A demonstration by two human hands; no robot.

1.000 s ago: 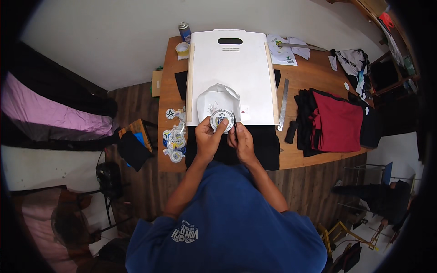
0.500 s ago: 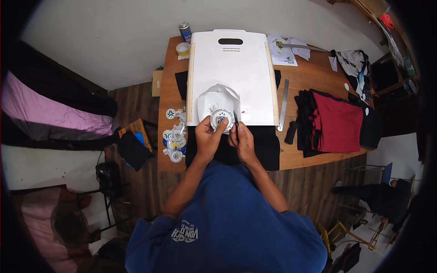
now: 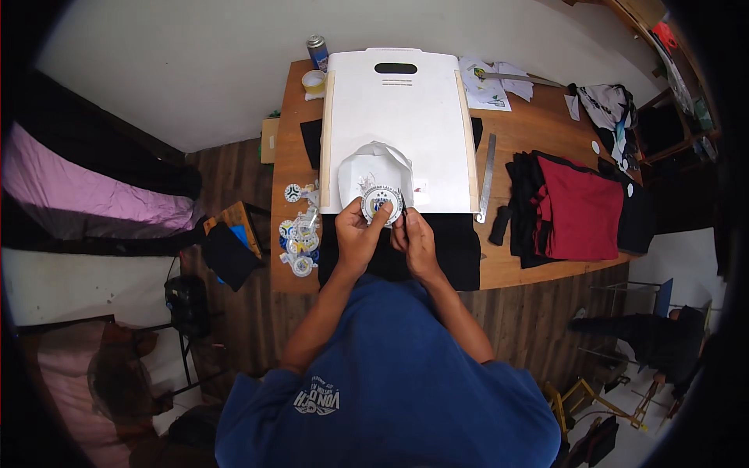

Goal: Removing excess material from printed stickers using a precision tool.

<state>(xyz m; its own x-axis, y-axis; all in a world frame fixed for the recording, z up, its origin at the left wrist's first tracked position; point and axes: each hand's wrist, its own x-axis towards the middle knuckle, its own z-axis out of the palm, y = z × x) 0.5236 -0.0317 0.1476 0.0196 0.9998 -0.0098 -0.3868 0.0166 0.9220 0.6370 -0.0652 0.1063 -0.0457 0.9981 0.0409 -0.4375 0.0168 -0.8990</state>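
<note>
My left hand (image 3: pixel 356 234) pinches a round white printed emblem (image 3: pixel 381 204), its thumb lying across the face. At the emblem's right edge my right hand (image 3: pixel 416 240) has its fingers closed around a small dark cutting tool (image 3: pixel 404 204), probably scissors. Most of that tool is hidden behind the fingers. Just beyond both hands, a folded white paper tray (image 3: pixel 357 169) with small scraps in it rests on the near end of a big white board (image 3: pixel 398 117). Black fabric (image 3: pixel 449 257) lies beneath the board and shows at its near edge.
On the wooden table (image 3: pixel 499 269), several round emblems (image 3: pixel 300 242) are heaped at left. A metal ruler (image 3: pixel 488 179) lies right of the board, before a folded red and black garment pile (image 3: pixel 577 210). A spray can (image 3: pixel 317 51) and yellow tub (image 3: pixel 314 82) stand far left.
Both hands keep almost the same place and grip. The dark tool's visible part at the emblem's right edge looks slightly different; the emblem itself has hardly moved.
</note>
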